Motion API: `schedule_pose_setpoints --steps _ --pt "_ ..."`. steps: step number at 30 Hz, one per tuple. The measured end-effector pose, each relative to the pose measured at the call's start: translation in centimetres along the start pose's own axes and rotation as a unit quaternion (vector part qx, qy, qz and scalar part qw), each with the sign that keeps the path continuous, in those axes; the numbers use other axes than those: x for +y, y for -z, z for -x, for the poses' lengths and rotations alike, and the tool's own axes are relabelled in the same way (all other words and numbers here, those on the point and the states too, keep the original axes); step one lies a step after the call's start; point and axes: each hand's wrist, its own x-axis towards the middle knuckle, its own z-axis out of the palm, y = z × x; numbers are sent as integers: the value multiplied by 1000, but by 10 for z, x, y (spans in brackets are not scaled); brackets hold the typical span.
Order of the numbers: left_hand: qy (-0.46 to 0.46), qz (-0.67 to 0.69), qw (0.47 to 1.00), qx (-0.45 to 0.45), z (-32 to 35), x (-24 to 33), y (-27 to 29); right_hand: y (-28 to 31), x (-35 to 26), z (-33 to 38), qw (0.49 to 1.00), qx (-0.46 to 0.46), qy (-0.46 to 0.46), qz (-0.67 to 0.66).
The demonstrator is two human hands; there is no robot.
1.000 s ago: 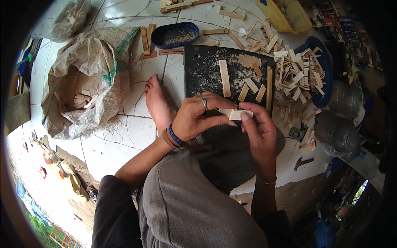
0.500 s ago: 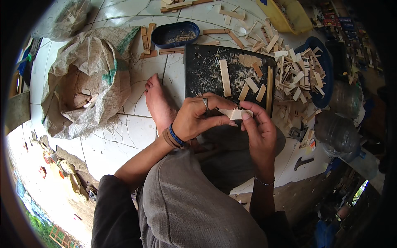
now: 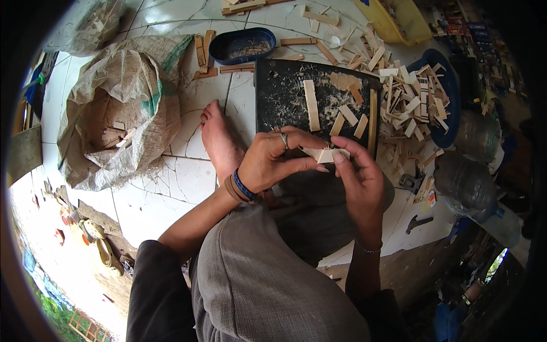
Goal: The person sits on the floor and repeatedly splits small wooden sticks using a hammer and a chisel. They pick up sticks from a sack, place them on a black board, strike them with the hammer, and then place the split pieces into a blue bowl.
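A cracked white tiled floor [image 3: 171, 188] carries the work, seen from above by a person seated on it with a bare foot [image 3: 219, 139] stretched forward. Both hands meet just above the lap, at the near edge of a black board [image 3: 279, 97] dusted with sawdust. The left hand [image 3: 270, 159], with a ring and a blue wristband, is closed around a small pale wooden piece [image 3: 325, 154], thumb underneath and fingers over the top. The right hand [image 3: 359, 176] pinches the other end of the same piece between its thumb and fingertips. On the board lie several short wooden slats [image 3: 311, 105], loose and apart from one another. To the right, a round blue tray [image 3: 450, 114] is heaped with more cut wooden strips. Beyond the board sits an oval blue dish [image 3: 242, 45] holding shavings. On the left, an open woven sack [image 3: 119, 114] contains wood offcuts. A small hammer [image 3: 419, 222] lies on the floor at the lower right.
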Motion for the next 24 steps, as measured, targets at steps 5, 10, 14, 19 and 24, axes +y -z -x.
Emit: schedule_pose_setpoints --steps 5,10,14,19,24 --pt "12 2 1000 -6 -2 5 1 3 -3 -2 1000 -11 -14 5" --pt "14 -18 1000 -6 -6 14 9 4 -5 -2 999 -5 -29 -20" --pt "-27 -384 922 48 -22 8 33 2 -7 -2 1000 -5 -24 -16" --pt "-48 -527 846 64 -41 -6 57 0 -8 -1 1000 8 -22 -3" --pt "-17 -550 835 -10 -44 -7 66 -1 -9 1 1000 11 -21 -15"
